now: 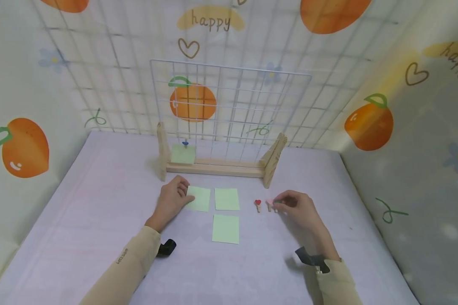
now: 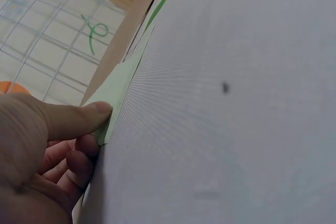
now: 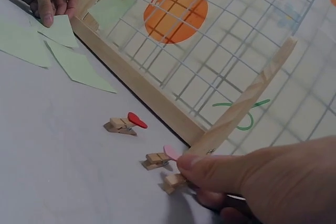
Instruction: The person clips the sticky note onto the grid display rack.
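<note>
My left hand pinches the left edge of a pale green sticky note; in the left wrist view the thumb lies on top, fingers curled beneath. Two more green notes lie flat beside it, one to the right and one nearer me. With thumb and fingers, my right hand pinches a small wooden clothespin, whose top the fingers mostly hide. Close by on the table are a clothespin with a pink heart and another with a red heart.
Behind the notes stands a white wire grid in a wooden base. A green note hangs at its lower left from a blue-heart clothespin. Patterned cloth surrounds the pale tablecloth.
</note>
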Available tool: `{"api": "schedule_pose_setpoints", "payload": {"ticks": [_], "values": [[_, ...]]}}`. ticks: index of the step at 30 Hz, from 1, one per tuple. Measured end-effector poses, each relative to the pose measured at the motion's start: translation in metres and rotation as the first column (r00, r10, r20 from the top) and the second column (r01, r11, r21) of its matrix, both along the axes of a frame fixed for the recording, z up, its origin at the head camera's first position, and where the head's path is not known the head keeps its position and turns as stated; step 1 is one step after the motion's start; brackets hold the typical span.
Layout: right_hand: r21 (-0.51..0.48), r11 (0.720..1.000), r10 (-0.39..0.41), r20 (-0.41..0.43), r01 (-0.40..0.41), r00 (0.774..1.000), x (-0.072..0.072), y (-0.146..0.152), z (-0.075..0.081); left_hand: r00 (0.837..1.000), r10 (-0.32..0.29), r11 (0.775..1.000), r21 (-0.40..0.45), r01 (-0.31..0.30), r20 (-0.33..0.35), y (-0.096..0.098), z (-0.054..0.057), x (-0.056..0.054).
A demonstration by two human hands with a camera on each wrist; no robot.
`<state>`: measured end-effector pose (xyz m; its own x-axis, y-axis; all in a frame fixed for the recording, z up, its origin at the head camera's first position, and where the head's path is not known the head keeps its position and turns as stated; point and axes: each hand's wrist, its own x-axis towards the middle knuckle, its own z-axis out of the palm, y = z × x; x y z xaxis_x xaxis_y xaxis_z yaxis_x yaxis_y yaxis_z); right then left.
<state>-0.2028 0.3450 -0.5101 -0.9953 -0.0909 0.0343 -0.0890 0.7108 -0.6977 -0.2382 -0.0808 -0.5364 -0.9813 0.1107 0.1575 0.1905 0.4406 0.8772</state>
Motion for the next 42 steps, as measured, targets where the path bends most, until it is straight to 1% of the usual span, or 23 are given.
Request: {"api": "schedule_pose_setpoints", "payload": {"ticks": [2,6,9,13,15,19,22,26,28,32,35,38,42], "values": [[-0.003,1.0,0.008,0.003,-0.008,1.0,0.001,0.0,0.002,1.0,0.012,1.0,0.017,-0.012,-0.005,0.0,0.0,0.0],[-0.042,0.999,0.027,0.005,-0.027,1.0,0.002,0.0,0.002,0.999,0.037,0.999,0.018,-0.037,-0.012,0.001,0.0,0.001],[-0.068,0.998,0.012,0.017,-0.011,1.0,0.003,0.001,0.002,0.999,0.042,0.999,0.003,-0.042,-0.02,0.002,0.0,0.002],[-0.072,0.997,-0.024,0.039,0.027,0.999,0.005,0.001,0.004,0.998,0.048,0.999,-0.005,-0.048,-0.032,0.004,0.001,0.002],[-0.087,0.996,-0.022,0.042,0.025,0.999,0.006,0.002,0.006,0.998,0.049,0.999,-0.004,-0.049,-0.034,0.004,0.001,0.003],[-0.156,0.988,0.002,0.031,0.003,1.0,0.006,0.003,0.007,0.997,0.062,0.998,0.014,-0.061,-0.04,0.004,0.001,0.003],[-0.187,0.982,0.008,0.025,-0.003,1.0,0.006,0.002,0.009,0.997,0.07,0.997,0.041,-0.069,-0.031,0.004,0.0,0.004],[-0.193,0.981,0.008,0.024,-0.003,1.0,0.007,0.001,0.01,0.998,0.063,0.995,0.082,-0.064,0.005,0.003,0.0,0.003],[-0.191,0.982,0.007,0.018,-0.004,1.0,0.006,0.0,0.011,0.998,0.06,0.994,0.086,-0.061,0.014,0.003,0.002,0.003],[-0.189,0.982,-0.008,-0.004,0.007,1.0,0.006,-0.007,0.015,0.999,0.045,0.997,0.055,-0.046,0.005,0.003,0.002,0.002],[-0.192,0.981,-0.02,-0.021,0.015,1.0,0.005,-0.013,0.018,1.0,0.03,0.999,0.041,-0.029,-0.007,0.004,0.0,0.001],[-0.191,0.981,-0.024,-0.033,0.017,0.999,0.002,-0.019,0.02,1.0,0.025,0.998,0.051,-0.024,-0.013,0.005,-0.001,0.0],[-0.174,0.985,-0.013,-0.03,0.008,0.999,-0.001,-0.028,0.022,0.999,0.033,0.997,0.071,-0.031,-0.018,0.006,0.0,-0.001]]}}
